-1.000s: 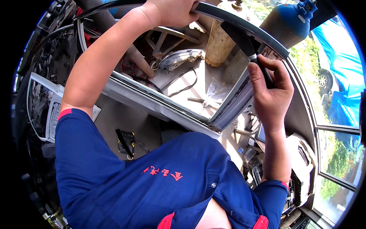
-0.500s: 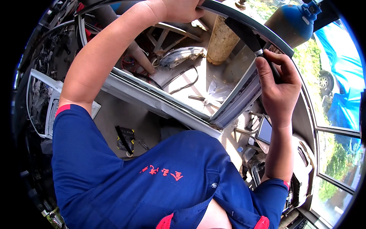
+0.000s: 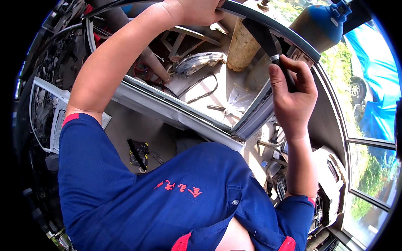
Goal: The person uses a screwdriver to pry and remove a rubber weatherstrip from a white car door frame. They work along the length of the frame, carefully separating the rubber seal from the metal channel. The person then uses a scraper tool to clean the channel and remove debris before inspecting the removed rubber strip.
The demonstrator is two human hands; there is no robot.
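Note:
A silver-grey car door [image 3: 167, 109] with an open window frame stands across in front of me. Along the top of the frame runs a dark trim strip [image 3: 281, 28]. My left hand [image 3: 201, 11] is closed round this strip at the upper middle, its fingers partly cut off by the picture's edge. In my right hand [image 3: 294, 98] I grip the black handle of a putty knife [image 3: 260, 37], thumb along one side. Its dark, flared blade points up and left, close under the strip; whether it touches cannot be seen.
Beyond the frame stand a worn tan gas cylinder [image 3: 242, 50] and a blue one [image 3: 320, 27]. A headlamp [image 3: 201, 62] and a plastic bag [image 3: 238, 102] lie on the floor. Another door panel [image 3: 54, 98] is at the left; a black-and-yellow tool set [image 3: 140, 154] lies below.
My right hand has shifted left and slightly down with the putty knife, the blade sliding left beneath the strip. My left hand stays in place on the strip.

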